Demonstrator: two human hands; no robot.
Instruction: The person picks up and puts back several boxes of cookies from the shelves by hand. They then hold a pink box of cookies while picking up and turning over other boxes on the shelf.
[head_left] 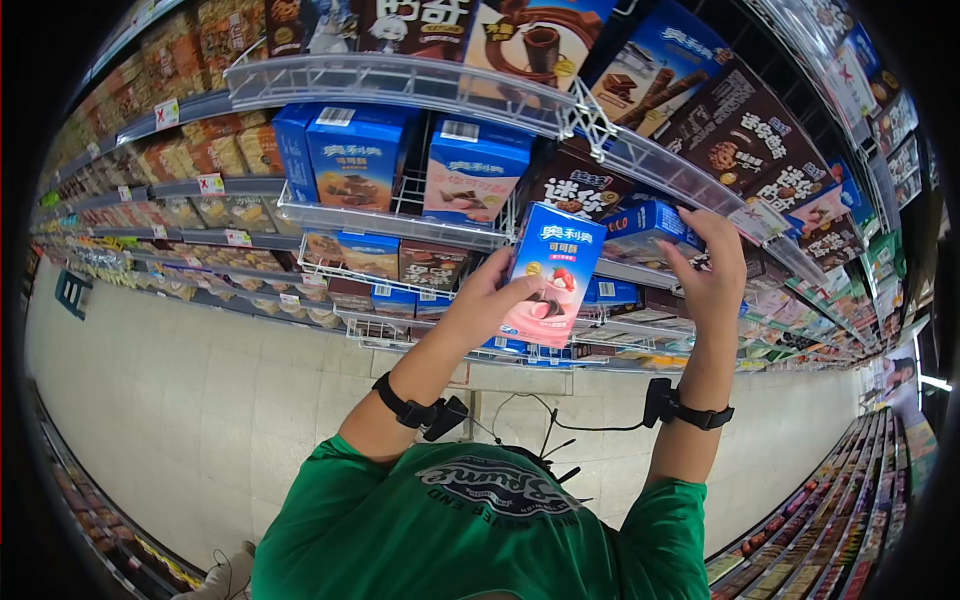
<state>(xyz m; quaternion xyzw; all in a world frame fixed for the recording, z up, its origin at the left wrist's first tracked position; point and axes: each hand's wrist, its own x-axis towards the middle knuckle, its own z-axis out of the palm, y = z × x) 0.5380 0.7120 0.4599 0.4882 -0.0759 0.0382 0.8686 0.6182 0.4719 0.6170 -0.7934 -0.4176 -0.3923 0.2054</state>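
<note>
My left hand is closed on the left edge of a blue and pink biscuit box, thumb across its front. That box stands nearly upright in front of the shelf, showing strawberries and dark biscuits. At the right, my right hand curls its thumb and fingers around the near end of a second blue biscuit box. This one lies tilted at shelf level, partly covered by the first box. Just behind them is a dark brown box with white lettering.
Two blue boxes, one chocolate and one pink, stand on the shelf at left. A clear shelf lip juts out above them. Stocked shelves line the lower right, across the tiled floor.
</note>
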